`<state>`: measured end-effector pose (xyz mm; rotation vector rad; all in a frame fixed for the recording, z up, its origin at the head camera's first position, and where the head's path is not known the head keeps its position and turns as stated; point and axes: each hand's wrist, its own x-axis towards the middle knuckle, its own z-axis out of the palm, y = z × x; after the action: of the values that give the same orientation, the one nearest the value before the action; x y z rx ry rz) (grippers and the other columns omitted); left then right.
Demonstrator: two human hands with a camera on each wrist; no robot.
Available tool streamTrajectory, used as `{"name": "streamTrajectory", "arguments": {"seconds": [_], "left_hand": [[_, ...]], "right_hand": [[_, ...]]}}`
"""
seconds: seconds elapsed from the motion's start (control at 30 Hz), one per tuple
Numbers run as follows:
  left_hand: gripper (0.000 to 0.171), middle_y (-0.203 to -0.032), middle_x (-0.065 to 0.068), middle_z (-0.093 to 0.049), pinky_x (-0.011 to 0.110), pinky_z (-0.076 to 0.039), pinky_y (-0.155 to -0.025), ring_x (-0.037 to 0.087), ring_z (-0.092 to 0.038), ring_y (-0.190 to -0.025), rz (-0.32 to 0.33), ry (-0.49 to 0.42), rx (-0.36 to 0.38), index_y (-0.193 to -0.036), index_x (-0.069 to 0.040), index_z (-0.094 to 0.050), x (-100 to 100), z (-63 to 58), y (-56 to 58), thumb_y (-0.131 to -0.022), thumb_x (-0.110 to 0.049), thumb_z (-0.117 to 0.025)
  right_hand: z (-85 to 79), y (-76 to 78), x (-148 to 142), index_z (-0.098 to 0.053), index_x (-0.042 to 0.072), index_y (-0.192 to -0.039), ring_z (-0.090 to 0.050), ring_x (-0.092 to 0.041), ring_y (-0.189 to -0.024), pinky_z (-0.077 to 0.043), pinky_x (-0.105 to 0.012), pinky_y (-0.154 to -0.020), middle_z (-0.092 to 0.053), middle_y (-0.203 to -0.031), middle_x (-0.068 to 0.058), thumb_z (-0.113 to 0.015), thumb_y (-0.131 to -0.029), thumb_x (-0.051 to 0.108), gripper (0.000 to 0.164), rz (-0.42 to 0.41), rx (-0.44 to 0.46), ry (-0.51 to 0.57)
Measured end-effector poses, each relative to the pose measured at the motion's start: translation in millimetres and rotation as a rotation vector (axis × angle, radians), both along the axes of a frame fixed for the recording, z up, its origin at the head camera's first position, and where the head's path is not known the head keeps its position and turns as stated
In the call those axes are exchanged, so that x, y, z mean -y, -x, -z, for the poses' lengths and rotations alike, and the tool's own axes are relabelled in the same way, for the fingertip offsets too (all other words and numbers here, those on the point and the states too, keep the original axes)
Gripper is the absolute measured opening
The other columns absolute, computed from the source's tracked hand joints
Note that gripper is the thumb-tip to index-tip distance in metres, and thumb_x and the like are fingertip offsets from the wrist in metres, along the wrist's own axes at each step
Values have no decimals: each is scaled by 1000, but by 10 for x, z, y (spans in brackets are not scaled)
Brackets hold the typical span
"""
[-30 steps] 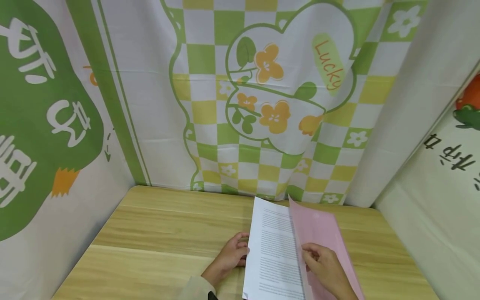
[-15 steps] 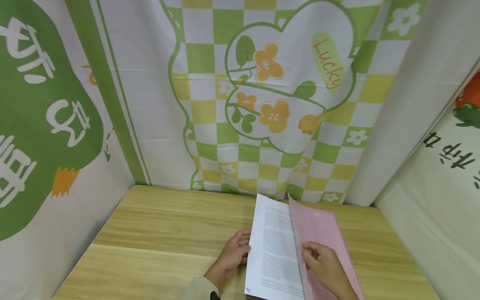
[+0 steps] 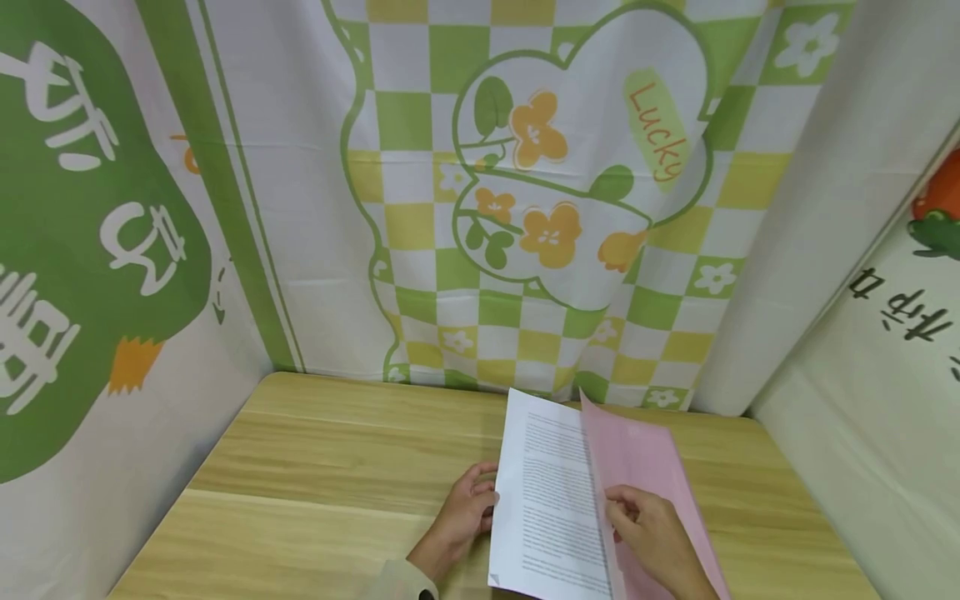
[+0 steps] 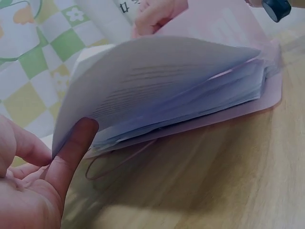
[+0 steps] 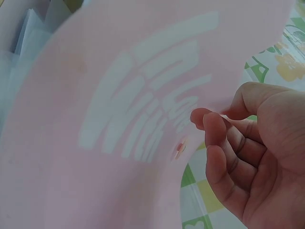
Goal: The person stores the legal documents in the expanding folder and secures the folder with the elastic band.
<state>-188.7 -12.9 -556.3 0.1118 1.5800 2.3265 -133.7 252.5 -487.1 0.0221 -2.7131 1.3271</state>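
A pink file folder [image 3: 651, 454] stands partly open on the table, its front cover lifted to the right. Printed white sheets [image 3: 558, 500] show inside it. At their left edge my left hand [image 3: 462, 510] pinches the bowed top paper between thumb and fingers. More sheets [image 4: 205, 102] lie beneath it in the left wrist view, on the folder's back cover [image 4: 272, 93]. My right hand [image 3: 658, 533] pinches the edge of the raised cover, whose pale arched print [image 5: 143, 95] faces the right wrist camera.
Under the folder is a wood-grain table [image 3: 315, 467]. A thin pink loop of cord [image 4: 106, 176] sticks out from the folder onto it. Printed curtains [image 3: 420, 333] hang along the back, and cloth walls rise on the left and right.
The left hand and the top sheet shift only very slightly back and forth. Both hands keep their hold; the cover stays raised.
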Motion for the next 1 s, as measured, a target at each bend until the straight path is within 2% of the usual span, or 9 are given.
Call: {"name": "streamTrajectory", "arguments": {"seconds": [0.17, 0.37, 0.63, 0.8, 1.0], "left_hand": [[55, -106, 15, -64, 26, -56, -63, 18, -66, -80, -14, -25, 24, -144, 4, -44, 12, -7, -21, -90, 10, -51], [55, -103, 13, -65, 26, -56, -63, 17, -66, -79, -6, -65, 44, -144, 5, -43, -82, 24, -66, -89, 11, -51], [54, -97, 11, -64, 27, -55, -58, 16, -63, -71, 37, -1, 28, -143, 1, -46, -153, 29, -105, -90, 12, -52], [56, -95, 9, -66, 26, -54, -55, 17, -63, -69, 47, 69, -5, -144, 2, -45, -76, 20, -130, -90, 13, -53], [58, -96, 10, -66, 26, -55, -57, 17, -64, -71, 57, 102, -19, -146, 5, -44, 9, -19, -119, -90, 12, -54]], "right_hand": [[-1, -2, -3, -77, 1, -105, -61, -9, -58, -50, -25, -57, -66, -72, 6, -66, -95, 4, 16, 5, -7, -14], [-9, -7, -4, -77, 0, -107, -60, -9, -58, -49, -24, -56, -65, -72, 7, -66, -95, 4, 17, 3, -11, -27], [8, -10, 9, -77, 0, -106, -60, -8, -57, -49, -24, -56, -65, -71, 8, -66, -93, 2, 18, -6, -39, -26], [8, -13, 12, -78, 1, -103, -60, -8, -57, -50, -25, -55, -64, -70, 8, -66, -92, 1, 16, -7, -58, -20], [8, -15, 12, -78, 2, -102, -60, -8, -56, -49, -24, -55, -64, -71, 8, -66, -93, 2, 15, -13, -56, -18]]}}
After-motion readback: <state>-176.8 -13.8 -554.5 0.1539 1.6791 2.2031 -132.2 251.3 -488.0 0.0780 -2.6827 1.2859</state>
